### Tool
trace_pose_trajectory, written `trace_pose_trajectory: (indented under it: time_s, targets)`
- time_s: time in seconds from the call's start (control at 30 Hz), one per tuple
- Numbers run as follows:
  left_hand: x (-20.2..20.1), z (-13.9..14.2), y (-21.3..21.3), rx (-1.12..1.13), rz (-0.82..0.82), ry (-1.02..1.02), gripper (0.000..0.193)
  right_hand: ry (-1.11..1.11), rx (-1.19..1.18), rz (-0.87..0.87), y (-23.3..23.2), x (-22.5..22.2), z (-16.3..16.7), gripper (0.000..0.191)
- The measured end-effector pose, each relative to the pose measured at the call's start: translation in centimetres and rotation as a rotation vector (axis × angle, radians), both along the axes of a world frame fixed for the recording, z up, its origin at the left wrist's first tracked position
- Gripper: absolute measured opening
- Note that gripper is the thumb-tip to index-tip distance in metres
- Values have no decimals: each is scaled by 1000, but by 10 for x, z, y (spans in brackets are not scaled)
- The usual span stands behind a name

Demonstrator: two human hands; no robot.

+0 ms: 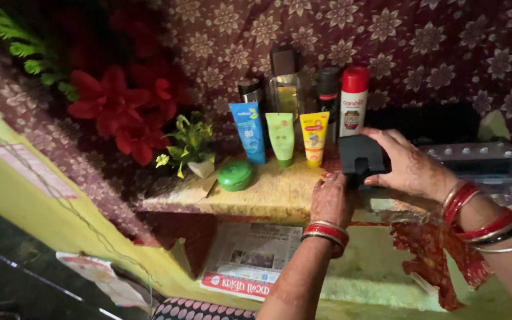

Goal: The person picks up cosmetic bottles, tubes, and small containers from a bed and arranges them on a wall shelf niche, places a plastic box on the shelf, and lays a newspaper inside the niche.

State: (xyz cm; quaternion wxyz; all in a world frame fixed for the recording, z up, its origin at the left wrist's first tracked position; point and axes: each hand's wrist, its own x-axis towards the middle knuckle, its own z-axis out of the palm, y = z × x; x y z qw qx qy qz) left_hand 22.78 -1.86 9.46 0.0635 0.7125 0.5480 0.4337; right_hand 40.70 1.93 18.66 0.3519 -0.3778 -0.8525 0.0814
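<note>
While both hands work at the shelf (268,192), the right hand (407,163) grips a small black box (360,157) from above; the left hand (331,198) touches its underside, fingers curled. Box sits at shelf's right, beside the red-capped spray can (354,101) and yellow tube (314,137). Green round tin (234,175) lies left.

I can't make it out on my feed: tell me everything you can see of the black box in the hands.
The black box is small, squarish, matte, with rounded corners and a lighter tab or notch on its lower front. It is held upright just above the shelf's right part, beside the tubes. The right hand grips its top and right side; the left hand meets its lower edge. Material unclear.
</note>
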Motion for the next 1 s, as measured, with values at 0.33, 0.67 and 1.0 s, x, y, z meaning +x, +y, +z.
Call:
trace_pose_trajectory:
  time_s: [0.33,0.67,1.0]
  targets:
    - [6,8,1,-35,78,116,25,-141,1,-23,12,32,1,83]
    - [9,8,6,3,115,36,26,-147,57,-112,25,38,-7,75]
    - [10,5,8,45,123,54,26,-173,108,-110,25,39,-7,82]
